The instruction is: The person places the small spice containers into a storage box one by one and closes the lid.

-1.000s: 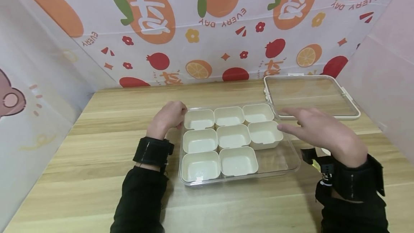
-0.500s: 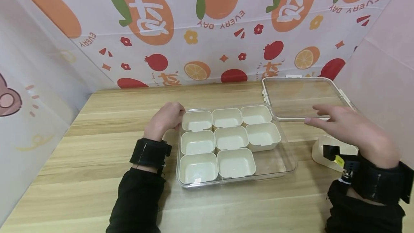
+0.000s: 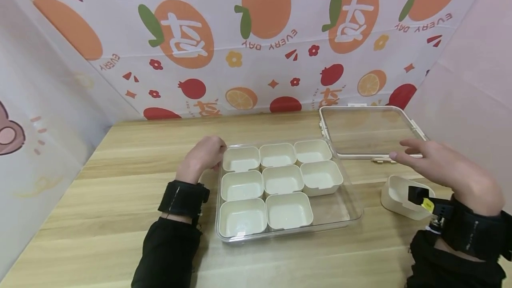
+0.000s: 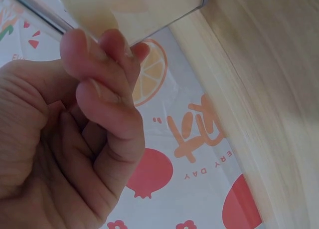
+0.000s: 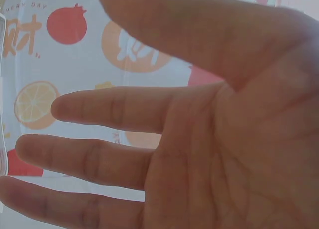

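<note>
A clear plastic storage box stands on the wooden table, holding several cream bins in rows. Its front right corner shows bare plastic. At the box's far left corner my left hand grips the edge; in the left wrist view its curled fingers meet the clear wall. My right hand hangs to the right of the box with fingers spread and nothing in it, its palm bare in the right wrist view. Below that hand, one more cream bin sits on the table, partly covered by the wrist camera.
A clear lid with a pale frame and clips lies at the back right, close behind the box. A fruit-print cloth hangs along the table's back edge. Pale cloth encloses the right side.
My right hand has moved right, away from the box and over beside the loose bin, uncovering the lid's near edge. The left hand keeps its place at the box corner. The head view tilts slightly up.
</note>
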`<state>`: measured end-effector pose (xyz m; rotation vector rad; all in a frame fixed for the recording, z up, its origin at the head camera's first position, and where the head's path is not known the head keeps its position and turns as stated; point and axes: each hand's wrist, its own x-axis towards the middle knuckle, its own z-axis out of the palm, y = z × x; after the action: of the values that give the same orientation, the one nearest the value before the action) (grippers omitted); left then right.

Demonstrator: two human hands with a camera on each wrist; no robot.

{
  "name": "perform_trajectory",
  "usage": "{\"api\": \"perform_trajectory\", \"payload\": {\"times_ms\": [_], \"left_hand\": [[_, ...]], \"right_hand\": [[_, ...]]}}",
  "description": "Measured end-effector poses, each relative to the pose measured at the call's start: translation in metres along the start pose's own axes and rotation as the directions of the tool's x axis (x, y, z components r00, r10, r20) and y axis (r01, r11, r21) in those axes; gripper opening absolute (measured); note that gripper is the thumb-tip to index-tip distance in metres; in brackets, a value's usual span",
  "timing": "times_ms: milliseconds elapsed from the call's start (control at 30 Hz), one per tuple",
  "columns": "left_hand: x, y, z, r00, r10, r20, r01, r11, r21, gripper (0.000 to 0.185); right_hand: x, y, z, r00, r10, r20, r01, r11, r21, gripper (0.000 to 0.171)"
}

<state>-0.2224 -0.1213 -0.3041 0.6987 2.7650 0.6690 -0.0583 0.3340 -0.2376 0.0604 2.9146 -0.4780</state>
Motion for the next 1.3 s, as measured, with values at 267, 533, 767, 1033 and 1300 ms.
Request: {"api": "perform_trajectory", "payload": {"times_ms": [267,533,767,1033,1300], "left_hand": [[-0.002,-0.001,0.001,1.0,-0.01,0.01,0.01,1.0,0.009,0.03],[-0.001,0.002,-0.002,1.0,-0.014,0.027,0.014,1.0,0.007,0.036],[-0.002,0.001,-0.003,1.0,-0.019,0.015,0.019,1.0,-0.004,0.032],[-0.003,-0.002,-0.002,1.0,-0.019,0.001,0.019,1.0,0.003,0.031],[-0.002,0.0,-0.002,1.0,-0.027,0.012,0.027,1.0,-0.015,0.032]], "right_hand": [[0.0,0.011,0.002,1.0,0.012,0.003,-0.012,1.0,0.018,0.074],[-0.003,0.015,-0.002,0.999,0.042,0.005,-0.042,0.999,0.017,0.075],[-0.003,0.013,-0.002,0.999,0.045,0.015,-0.046,0.998,0.038,0.074],[-0.005,0.012,0.0,0.997,0.071,0.022,-0.072,0.996,0.047,0.076],[-0.003,0.018,0.003,0.997,0.066,0.034,-0.066,0.998,0.009,0.081]]}}
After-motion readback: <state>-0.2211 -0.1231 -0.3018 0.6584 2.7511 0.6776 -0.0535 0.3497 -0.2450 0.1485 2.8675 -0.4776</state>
